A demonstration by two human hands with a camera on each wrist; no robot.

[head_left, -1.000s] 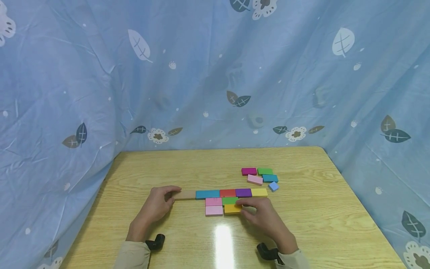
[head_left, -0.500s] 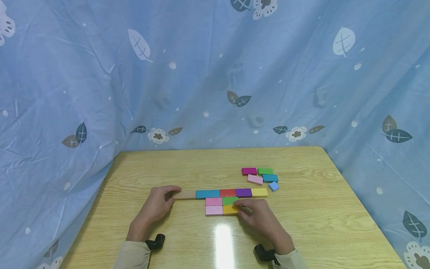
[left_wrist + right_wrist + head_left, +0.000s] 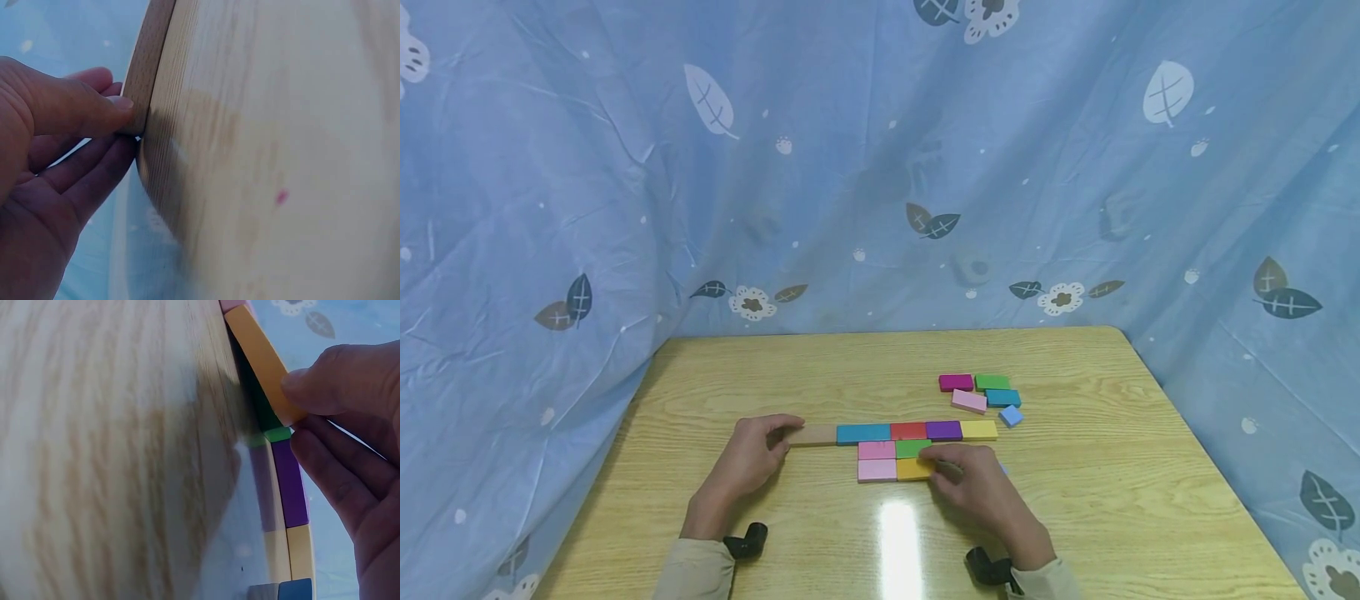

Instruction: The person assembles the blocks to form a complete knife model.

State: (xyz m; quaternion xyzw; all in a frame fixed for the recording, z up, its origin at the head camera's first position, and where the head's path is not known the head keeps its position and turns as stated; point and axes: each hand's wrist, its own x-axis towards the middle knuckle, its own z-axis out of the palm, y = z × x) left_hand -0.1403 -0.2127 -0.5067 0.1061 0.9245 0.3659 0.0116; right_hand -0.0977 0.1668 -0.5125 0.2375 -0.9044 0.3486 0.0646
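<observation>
My left hand [image 3: 752,454] pinches the left end of a plain tan wooden block [image 3: 815,434]; its thumb presses near that end in the left wrist view. The tan block starts a straight row with a blue block [image 3: 863,432], red block [image 3: 908,430], purple block [image 3: 943,430] and yellow block [image 3: 979,429]. Below the row lie a pink block [image 3: 877,450] and a green block [image 3: 913,448], then a light pink block [image 3: 877,470]. My right hand [image 3: 973,479] grips the right end of an orange block [image 3: 259,356], its left end against the light pink block.
Behind the row, at the right, lie a magenta block [image 3: 956,382], a green block [image 3: 992,382], a pink block [image 3: 969,401], a teal block [image 3: 1003,397] and a small blue block [image 3: 1011,416]. A blue edge [image 3: 1003,470] peeks out beside my right hand. A patterned curtain [image 3: 880,167] hangs behind the table.
My right hand has slid the orange block slightly left, closing the gap to the light pink block. A blue edge has come into view beside that hand. My left hand stays put.
</observation>
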